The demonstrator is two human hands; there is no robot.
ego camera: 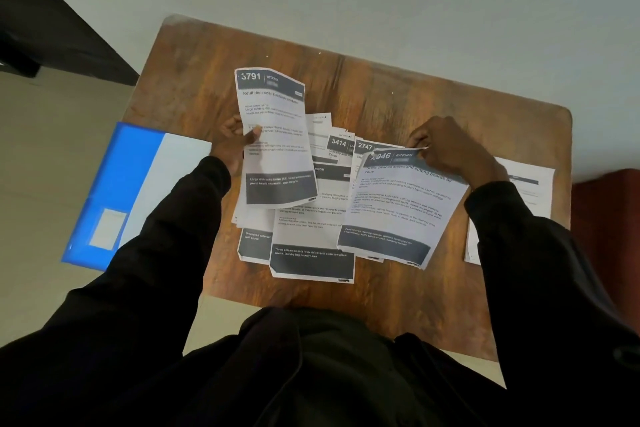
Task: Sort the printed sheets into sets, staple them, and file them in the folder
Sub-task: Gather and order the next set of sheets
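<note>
My left hand (pixel 232 139) grips a printed sheet headed 3791 KITCHEN (pixel 275 135) by its left edge, thumb on the front, holding it raised over the pile. My right hand (pixel 446 146) pinches the top right corner of another KITCHEN sheet (pixel 401 204), lifting it off the pile. A loose pile of several printed sheets (pixel 311 239) lies fanned out in the middle of the wooden table (pixel 398 94), with headers 3414 and 2747 showing. An open blue folder (pixel 121 191) lies at the left, overhanging the table edge. No stapler is in sight.
A separate printed sheet (pixel 519 191) lies at the table's right side, partly under my right sleeve. The table is small, with a dark piece of furniture (pixel 45 28) at upper left and a reddish object (pixel 606 191) to the right.
</note>
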